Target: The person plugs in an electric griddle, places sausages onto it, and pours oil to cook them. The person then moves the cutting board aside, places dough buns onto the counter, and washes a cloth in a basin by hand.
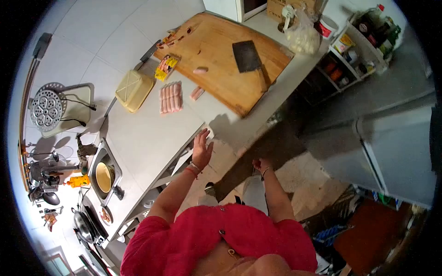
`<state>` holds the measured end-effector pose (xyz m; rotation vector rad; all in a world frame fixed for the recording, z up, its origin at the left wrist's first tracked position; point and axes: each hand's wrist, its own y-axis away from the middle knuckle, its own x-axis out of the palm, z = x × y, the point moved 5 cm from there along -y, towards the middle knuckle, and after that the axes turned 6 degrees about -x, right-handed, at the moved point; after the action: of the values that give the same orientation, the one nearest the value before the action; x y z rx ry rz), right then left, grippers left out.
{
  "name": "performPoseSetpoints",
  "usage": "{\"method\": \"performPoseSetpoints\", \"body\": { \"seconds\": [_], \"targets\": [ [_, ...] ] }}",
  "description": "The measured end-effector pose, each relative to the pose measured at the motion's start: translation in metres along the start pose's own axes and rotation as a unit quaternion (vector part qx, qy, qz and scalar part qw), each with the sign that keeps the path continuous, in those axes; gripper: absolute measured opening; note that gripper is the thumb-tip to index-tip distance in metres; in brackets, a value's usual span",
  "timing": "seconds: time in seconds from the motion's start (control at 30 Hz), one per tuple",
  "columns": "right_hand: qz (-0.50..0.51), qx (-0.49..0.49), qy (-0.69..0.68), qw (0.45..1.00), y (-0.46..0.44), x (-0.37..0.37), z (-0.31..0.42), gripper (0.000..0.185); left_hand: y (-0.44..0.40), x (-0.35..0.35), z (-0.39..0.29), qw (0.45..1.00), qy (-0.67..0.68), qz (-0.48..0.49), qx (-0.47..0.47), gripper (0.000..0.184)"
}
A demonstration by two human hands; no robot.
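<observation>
Here's the left hand, out at the edge of the pale, smooth-topped counter, fingers extended and grip released, nothing visible in it; whether it touches the edge, I can't tell. Over to the right hand, lower and well apart from the counter: the fingers look curled, but whether they grasp anything, I can't tell.

Up on the counter, beyond the left hand, lies a flat block of pale pink sausages in rows. Just to its right sits a smaller pink sausage piece, beside the big rectangular wooden cutting board. One single pink sausage rests on the board's left part. On its right, a dark, broad-bladed cleaver lies flat, its wooden handle pointing to the near side. Far left of the board, there's a yellow-and-red printed plastic packet, with an upturned cream plastic container to its left.
</observation>
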<state>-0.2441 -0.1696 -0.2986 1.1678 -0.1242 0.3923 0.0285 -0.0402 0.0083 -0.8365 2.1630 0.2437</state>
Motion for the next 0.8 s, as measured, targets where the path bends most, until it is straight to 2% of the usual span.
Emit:
{"method": "performPoseSetpoints", "body": {
  "seconds": [0.07, 0.1, 0.13, 0.17, 0.2, 0.23, 0.27, 0.3, 0.33, 0.43, 0.5, 0.8],
  "targets": [
    [0.019, 0.011, -0.03, 0.999, 0.001, 0.002, -0.011, 0.022, -0.001, 0.003, -0.011, 0.999, -0.028, -0.032, 0.023, 0.057],
    [0.211, 0.068, -0.119, 0.968, -0.05, 0.013, 0.054, 0.022, -0.072, 0.049, -0.032, 0.998, -0.056, -0.025, 0.016, 0.059],
    [0.382, 0.111, -0.187, 0.898, -0.065, 0.014, 0.085, 0.022, -0.088, 0.066, -0.042, 0.998, -0.062, -0.031, 0.011, 0.06],
    [0.536, 0.172, -0.264, 0.783, -0.067, 0.021, 0.081, 0.023, -0.086, 0.07, -0.04, 0.996, -0.085, -0.024, -0.007, 0.062],
    [0.549, 0.084, -0.211, 0.805, -0.115, 0.025, 0.12, 0.022, -0.11, 0.087, -0.036, 0.99, -0.131, -0.056, -0.012, 0.064],
    [0.381, 0.051, -0.111, 0.916, -0.13, 0.027, 0.133, 0.021, -0.109, 0.092, -0.037, 0.989, -0.138, -0.053, -0.02, 0.061],
    [0.199, 0.016, -0.007, 0.98, -0.128, 0.032, 0.147, 0.021, -0.103, 0.091, -0.04, 0.987, -0.151, -0.045, -0.03, 0.058],
    [0.012, -0.033, 0.102, 0.994, -0.128, 0.036, 0.173, 0.021, -0.106, 0.092, -0.041, 0.985, -0.162, -0.043, -0.033, 0.055],
    [-0.042, -0.046, 0.131, 0.989, -0.14, 0.045, 0.195, 0.021, -0.112, 0.094, -0.04, 0.982, -0.181, -0.039, -0.036, 0.056],
    [-0.053, -0.068, 0.109, 0.99, -0.171, 0.076, 0.233, 0.02, -0.121, 0.089, -0.043, 0.985, -0.164, -0.024, -0.048, 0.057],
    [-0.064, -0.075, 0.088, 0.991, -0.182, 0.078, 0.238, 0.02, -0.119, 0.095, -0.041, 0.984, -0.172, -0.008, -0.053, 0.065],
    [-0.1, -0.073, 0.021, 0.992, -0.199, 0.061, 0.209, 0.021, -0.127, 0.097, -0.028, 0.983, -0.171, 0.012, -0.063, 0.067]
  ]
}}
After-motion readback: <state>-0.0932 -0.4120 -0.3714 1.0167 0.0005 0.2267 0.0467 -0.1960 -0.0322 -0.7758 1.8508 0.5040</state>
